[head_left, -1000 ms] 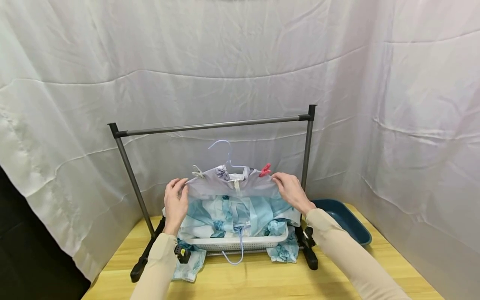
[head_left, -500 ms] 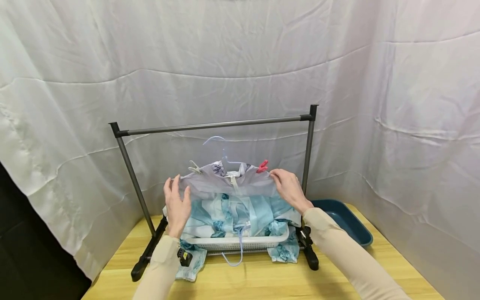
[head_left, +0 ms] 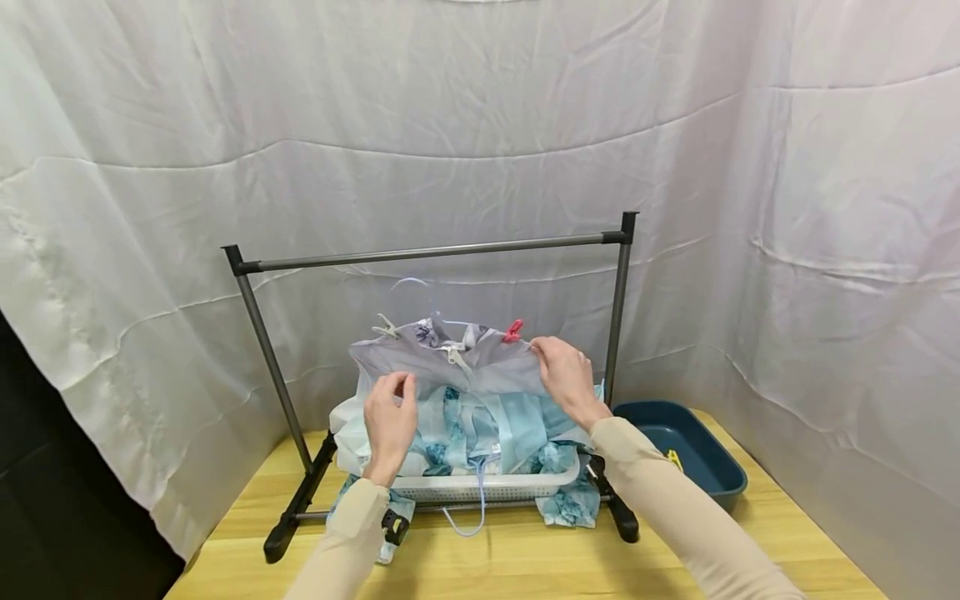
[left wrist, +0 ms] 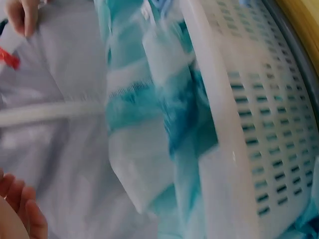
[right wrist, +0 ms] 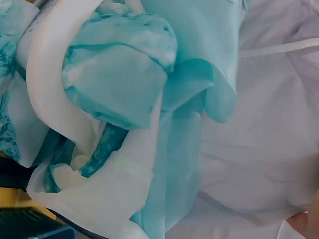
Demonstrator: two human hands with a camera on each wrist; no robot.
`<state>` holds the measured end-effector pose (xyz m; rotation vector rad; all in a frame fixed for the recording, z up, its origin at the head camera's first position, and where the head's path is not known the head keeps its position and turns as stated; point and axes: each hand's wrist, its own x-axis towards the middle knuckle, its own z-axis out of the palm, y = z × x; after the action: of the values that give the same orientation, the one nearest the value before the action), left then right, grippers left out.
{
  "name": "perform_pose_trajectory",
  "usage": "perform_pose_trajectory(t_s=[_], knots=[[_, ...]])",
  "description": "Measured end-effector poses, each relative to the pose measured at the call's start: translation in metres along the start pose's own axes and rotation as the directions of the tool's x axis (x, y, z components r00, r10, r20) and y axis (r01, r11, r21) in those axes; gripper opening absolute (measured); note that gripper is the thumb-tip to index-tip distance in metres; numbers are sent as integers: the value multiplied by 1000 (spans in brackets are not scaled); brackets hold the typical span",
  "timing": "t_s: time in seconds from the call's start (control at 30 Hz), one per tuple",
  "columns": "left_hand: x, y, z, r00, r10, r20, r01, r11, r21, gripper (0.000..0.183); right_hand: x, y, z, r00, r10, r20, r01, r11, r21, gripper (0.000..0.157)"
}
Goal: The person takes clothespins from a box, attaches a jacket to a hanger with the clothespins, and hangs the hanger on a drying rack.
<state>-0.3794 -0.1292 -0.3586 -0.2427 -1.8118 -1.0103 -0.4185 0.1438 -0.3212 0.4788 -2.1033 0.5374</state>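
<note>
A sheer pale lilac zip-front garment (head_left: 495, 371) hangs on a light blue hanger (head_left: 411, 282) behind the laundry basket. A whitish clothespin (head_left: 387, 327) clips its left shoulder and a red clothespin (head_left: 513, 331) its right. My right hand (head_left: 567, 379) pinches the fabric just outside the red clothespin. In front of the garment's left half, my left hand (head_left: 390, 425) has loosely bent fingers and holds nothing; the left wrist view shows its fingertips (left wrist: 35, 219) over the lilac cloth. Teal-and-white clothes (head_left: 457, 425) fill the white basket (head_left: 517, 483).
A metal garment rack (head_left: 435, 251) stands around the basket, its bar above the garment. A second blue hanger hook (head_left: 480, 500) droops over the basket's front. Teal cloth (head_left: 573, 500) spills out at the right. A dark blue tray (head_left: 705, 450) with something yellow sits at right.
My left hand has let go of the garment's left shoulder and moved down and right. My right hand and the garment on its hanger have shifted slightly left.
</note>
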Motion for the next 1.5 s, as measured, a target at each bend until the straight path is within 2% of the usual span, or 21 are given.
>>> perform_pose_trajectory(t_s=[0.1, 0.17, 0.23, 0.37, 0.43, 0.5, 0.6, 0.7, 0.87, 0.97, 1.03, 1.13, 1.2, 1.27, 1.43, 1.5], knots=[[-2, 12, 5, 996, 22, 89, -19, 999, -29, 17, -3, -3, 4, 999, -50, -20, 49, 998, -28, 14], [-3, 22, 8, 986, 18, 166, -8, 998, -60, 18, -5, -6, 5, 996, -82, -23, 81, 996, -47, 13], [-4, 31, 12, 969, 5, 248, 19, 995, -93, 21, -7, -9, 7, 993, -112, -27, 111, 992, -62, 12], [-3, 48, 22, 927, -39, 373, 97, 986, -138, 24, -9, -14, 12, 980, -192, -60, 182, 973, -138, 10], [-1, 55, 28, 908, -78, 412, 153, 976, -152, 25, -10, -17, 14, 969, -235, -78, 216, 957, -194, 9], [1, 61, 34, 897, -130, 422, 210, 966, -149, 27, -10, -20, 15, 956, -277, -96, 247, 938, -245, 7], [4, 70, 42, 892, -228, 390, 300, 944, -136, 36, -11, -27, 18, 936, -327, -127, 280, 914, -293, 6], [5, 77, 49, 895, -311, 318, 370, 918, -142, 44, -11, -32, 21, 917, -364, -160, 300, 897, -323, 12], [5, 85, 57, 900, -363, 242, 409, 895, -178, 30, -14, -40, 26, 908, -375, -188, 298, 892, -340, 16], [8, 86, 62, 889, -402, 218, 444, 875, -193, 26, -16, -43, 27, 910, -372, -182, 296, 892, -342, 18], [9, 84, 64, 878, -431, 208, 473, 849, -235, 24, -17, -46, 27, 908, -381, -175, 309, 891, -334, 23], [11, 82, 66, 878, -446, 172, 478, 829, -292, 19, -19, -50, 28, 898, -403, -176, 337, 888, -312, 24], [12, 81, 66, 881, -447, 152, 473, 827, -306, 16, -21, -51, 29, 892, -414, -182, 351, 887, -298, 22], [13, 81, 66, 885, -445, 135, 465, 838, -287, 15, -22, -51, 30, 885, -424, -191, 364, 887, -282, 18], [18, 81, 62, 887, -444, 126, 461, 839, -288, 10, -22, -50, 28, 869, -448, -210, 410, 889, -203, 8], [20, 82, 59, 883, -448, 138, 467, 822, -325, 9, -23, -48, 27, 868, -451, -206, 426, 891, -159, 11]])
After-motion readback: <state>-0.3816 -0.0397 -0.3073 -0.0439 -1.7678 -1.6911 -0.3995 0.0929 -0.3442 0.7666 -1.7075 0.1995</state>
